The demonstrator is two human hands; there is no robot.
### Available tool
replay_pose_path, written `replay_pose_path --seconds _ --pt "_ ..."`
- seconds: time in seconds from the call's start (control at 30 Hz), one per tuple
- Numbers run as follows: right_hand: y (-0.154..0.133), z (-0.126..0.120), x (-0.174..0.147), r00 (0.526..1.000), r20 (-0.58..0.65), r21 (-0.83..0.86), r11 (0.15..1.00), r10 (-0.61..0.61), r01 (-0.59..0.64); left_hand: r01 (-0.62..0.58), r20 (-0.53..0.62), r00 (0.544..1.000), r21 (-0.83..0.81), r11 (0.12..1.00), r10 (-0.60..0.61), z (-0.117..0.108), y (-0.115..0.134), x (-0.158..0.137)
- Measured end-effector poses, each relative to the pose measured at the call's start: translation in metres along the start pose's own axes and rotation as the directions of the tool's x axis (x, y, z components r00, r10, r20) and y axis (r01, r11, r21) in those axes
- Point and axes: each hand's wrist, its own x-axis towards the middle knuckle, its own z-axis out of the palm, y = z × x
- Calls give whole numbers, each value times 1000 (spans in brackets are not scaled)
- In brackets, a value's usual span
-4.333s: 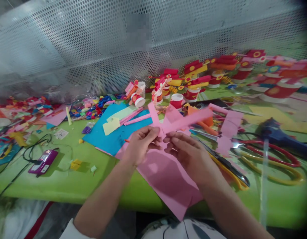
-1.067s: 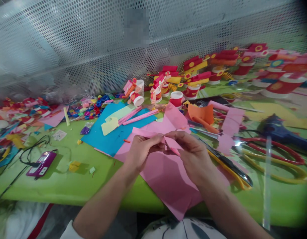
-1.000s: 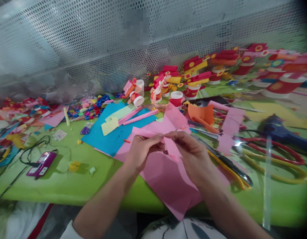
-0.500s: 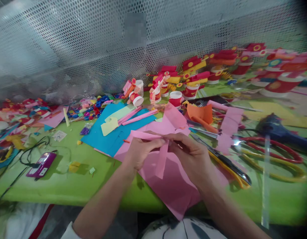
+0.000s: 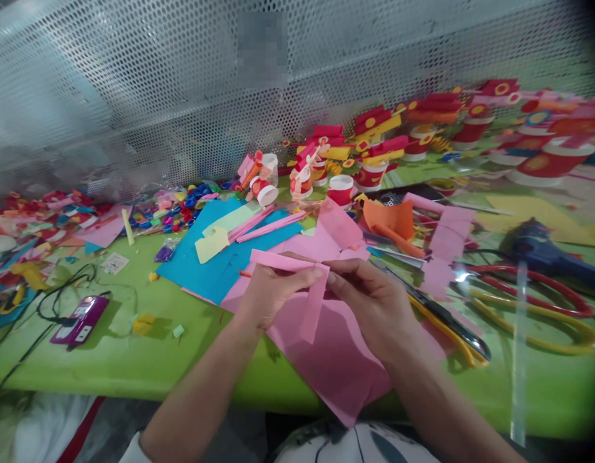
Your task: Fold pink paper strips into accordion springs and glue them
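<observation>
Landmark: large pink sheet (image 5: 345,366). Count: folded pink strip piece (image 5: 315,310), 1, two arms meeting at a corner, held above the sheet; blue sheet (image 5: 186,262), 1, left of landmark; glue gun (image 5: 543,251), 1, well right of it. Left hand (image 5: 272,292): pinching piece, thumb on top. Right hand (image 5: 369,292): narrow pinch at same corner. Fingers partly hide the piece. Black-and-yellow tool (image 5: 454,326): just right of landmark.

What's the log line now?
left hand: pinching narrow L-shaped pink paper | right hand: at its corner | below: broad pink paper sheet
</observation>
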Motion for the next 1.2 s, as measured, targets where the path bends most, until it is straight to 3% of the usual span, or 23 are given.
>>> replay_pose_path --seconds 0.3,0.6,1.07,1.2 --pt "-3 -1 -4 996 8 -67 994 -85 85 -131 8 991 126 983 131 0 4 0" --pt "-1 1 -2 998 -40 80 996 47 -44 -293 34 955 252 922 295 4 3 -2" --pt "-4 1 -6 992 -98 -34 996 -81 78 -162 3 987 148 976 164 4 -5 0" --pt "-7 3 -5 994 -104 -15 1000 11 -13 -21 33 999 -41 999 22 4 -8 1"
